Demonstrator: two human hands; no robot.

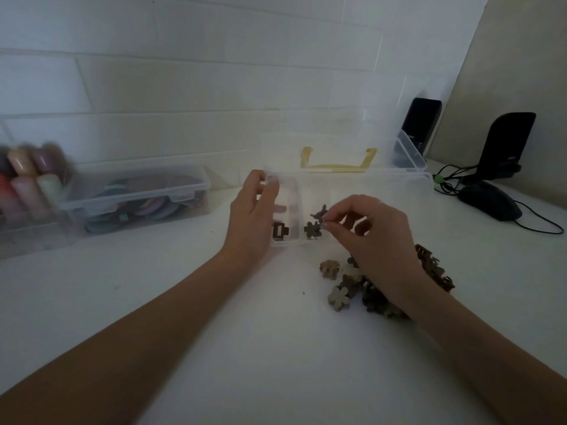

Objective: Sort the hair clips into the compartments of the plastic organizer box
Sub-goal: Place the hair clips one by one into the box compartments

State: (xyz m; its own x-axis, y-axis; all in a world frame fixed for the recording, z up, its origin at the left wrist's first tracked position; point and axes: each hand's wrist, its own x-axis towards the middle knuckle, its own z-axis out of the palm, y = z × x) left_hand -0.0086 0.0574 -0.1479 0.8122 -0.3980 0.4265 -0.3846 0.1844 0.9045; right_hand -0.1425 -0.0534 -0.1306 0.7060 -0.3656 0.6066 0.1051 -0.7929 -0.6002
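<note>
While the left hand (250,214) grips the left end of the clear organizer box (408,185), thumb curled over its rim, the right hand (372,237) pinches a small dark flower clip (319,213) between thumb and fingertips, just above the box's second compartment from the left. One flower clip (312,230) already lies in that compartment, and a dark square clip (280,231) lies in the leftmost one. The box's lid (322,130) stands open behind, with a yellow handle (339,163) showing through it.

A pile of clips (380,289) in brown, grey and beige sits on the bench (214,317) just in front of the box, partly hidden under the right wrist; a pale flower clip (338,297) and a tan one (329,267) lie at its left edge.

To the left stands a lidded clear tub (135,199) of coloured flat pieces, and beyond it, blurred at the frame's edge, a container of pastel tubes (27,179). Another clear tub (409,154) stands behind the box on the right. Further right are two black speakers (506,145), one (420,124) behind the other, a black mouse (489,200) and their cables (451,176).

The bench is white and matte, with a few small specks. A white panelled wall (184,72) runs behind it, and a beige panel (521,56) closes the right corner. The light is dim.
</note>
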